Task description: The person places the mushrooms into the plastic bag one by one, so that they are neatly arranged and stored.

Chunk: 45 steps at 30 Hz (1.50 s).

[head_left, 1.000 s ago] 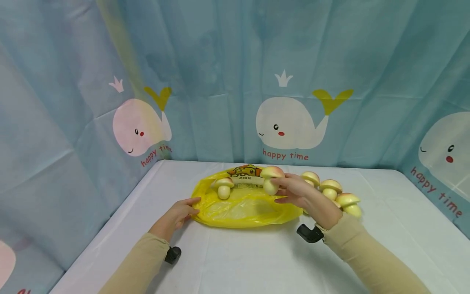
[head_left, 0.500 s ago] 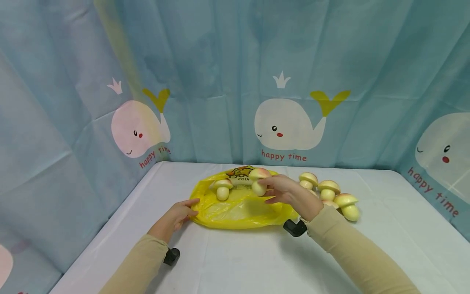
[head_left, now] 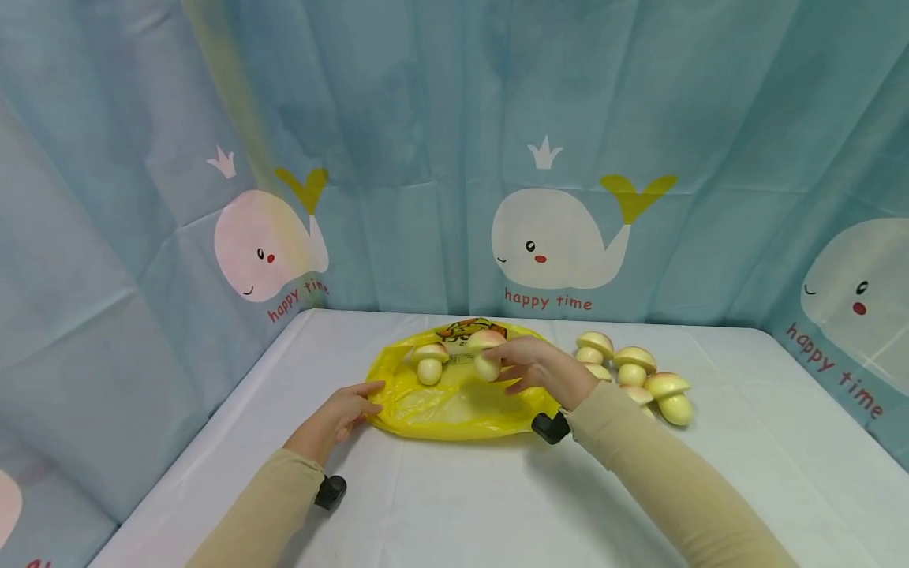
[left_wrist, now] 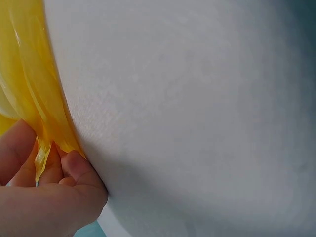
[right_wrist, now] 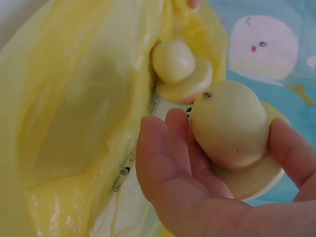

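A yellow plastic bag [head_left: 454, 426] lies spread on the table with its mouth open. My left hand [head_left: 344, 414] pinches the bag's left edge; the left wrist view shows thumb and fingers on the gathered plastic [left_wrist: 42, 98]. Over the bag, my right hand [head_left: 540, 367] holds a toy mushroom [head_left: 486, 347] upright, cap on top. In the right wrist view its round stem [right_wrist: 229, 126] sits between thumb and fingers. Another toy mushroom [head_left: 429, 364] stands in the bag, left of the held one.
Several more toy mushrooms [head_left: 634, 367] cluster on the white table [head_left: 440, 505] to the right of the bag, partly behind the right forearm. A blue curtain [head_left: 412, 237] with whale prints hangs along the table's back and sides.
My right hand has moved left over the bag with the toy mushroom, nearer to the mushroom inside. My left hand stays at the bag's left edge.
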Each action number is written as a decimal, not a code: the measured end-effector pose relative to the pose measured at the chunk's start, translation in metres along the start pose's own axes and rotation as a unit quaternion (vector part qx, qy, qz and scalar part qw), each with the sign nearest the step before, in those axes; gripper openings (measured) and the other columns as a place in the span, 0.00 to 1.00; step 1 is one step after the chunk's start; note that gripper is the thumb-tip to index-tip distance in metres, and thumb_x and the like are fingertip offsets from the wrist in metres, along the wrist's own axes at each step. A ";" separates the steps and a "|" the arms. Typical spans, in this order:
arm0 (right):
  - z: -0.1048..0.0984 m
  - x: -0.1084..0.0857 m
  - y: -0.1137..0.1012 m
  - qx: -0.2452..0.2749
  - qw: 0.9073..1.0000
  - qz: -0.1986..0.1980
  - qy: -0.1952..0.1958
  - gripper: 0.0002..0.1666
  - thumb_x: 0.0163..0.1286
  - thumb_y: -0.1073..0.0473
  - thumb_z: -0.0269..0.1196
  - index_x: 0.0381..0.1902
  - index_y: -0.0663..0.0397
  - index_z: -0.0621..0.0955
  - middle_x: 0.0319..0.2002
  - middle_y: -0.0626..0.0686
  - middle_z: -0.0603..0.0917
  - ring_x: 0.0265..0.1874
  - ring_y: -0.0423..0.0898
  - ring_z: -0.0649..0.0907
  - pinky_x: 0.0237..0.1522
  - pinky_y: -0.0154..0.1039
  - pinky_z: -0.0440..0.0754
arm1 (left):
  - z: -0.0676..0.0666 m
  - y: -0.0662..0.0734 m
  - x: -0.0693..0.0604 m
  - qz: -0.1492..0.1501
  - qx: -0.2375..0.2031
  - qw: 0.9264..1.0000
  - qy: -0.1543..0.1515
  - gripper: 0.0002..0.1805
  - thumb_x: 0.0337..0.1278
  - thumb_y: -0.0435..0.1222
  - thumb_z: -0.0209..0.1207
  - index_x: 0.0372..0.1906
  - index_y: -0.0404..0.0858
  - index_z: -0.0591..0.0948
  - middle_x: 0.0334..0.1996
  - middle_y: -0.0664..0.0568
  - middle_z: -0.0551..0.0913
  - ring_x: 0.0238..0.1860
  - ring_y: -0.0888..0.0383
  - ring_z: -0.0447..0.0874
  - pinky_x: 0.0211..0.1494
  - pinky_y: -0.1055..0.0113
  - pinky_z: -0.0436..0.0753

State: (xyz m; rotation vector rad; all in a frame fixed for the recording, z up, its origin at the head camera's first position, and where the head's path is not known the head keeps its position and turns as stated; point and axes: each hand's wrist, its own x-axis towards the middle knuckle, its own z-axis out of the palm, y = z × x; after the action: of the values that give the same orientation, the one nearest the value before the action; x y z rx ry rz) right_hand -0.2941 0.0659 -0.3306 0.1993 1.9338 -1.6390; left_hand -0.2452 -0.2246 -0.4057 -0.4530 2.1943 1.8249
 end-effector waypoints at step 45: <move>0.027 0.062 0.016 0.089 0.984 0.079 0.131 0.29 0.59 0.56 0.72 0.54 0.56 0.72 0.40 0.58 0.73 0.44 0.53 0.74 0.55 0.58 0.72 | 0.000 0.000 0.002 -0.024 0.005 0.999 0.023 0.29 0.59 0.24 0.60 0.67 0.37 0.72 0.72 0.37 0.56 0.59 0.47 0.62 0.54 0.65 0.70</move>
State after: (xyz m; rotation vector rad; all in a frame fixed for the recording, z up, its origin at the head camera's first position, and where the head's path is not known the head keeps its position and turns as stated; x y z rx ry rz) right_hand -0.3285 0.0284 -0.3783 0.6537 1.8994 -1.7490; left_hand -0.2474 -0.2251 -0.4062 -0.5469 2.2025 1.7947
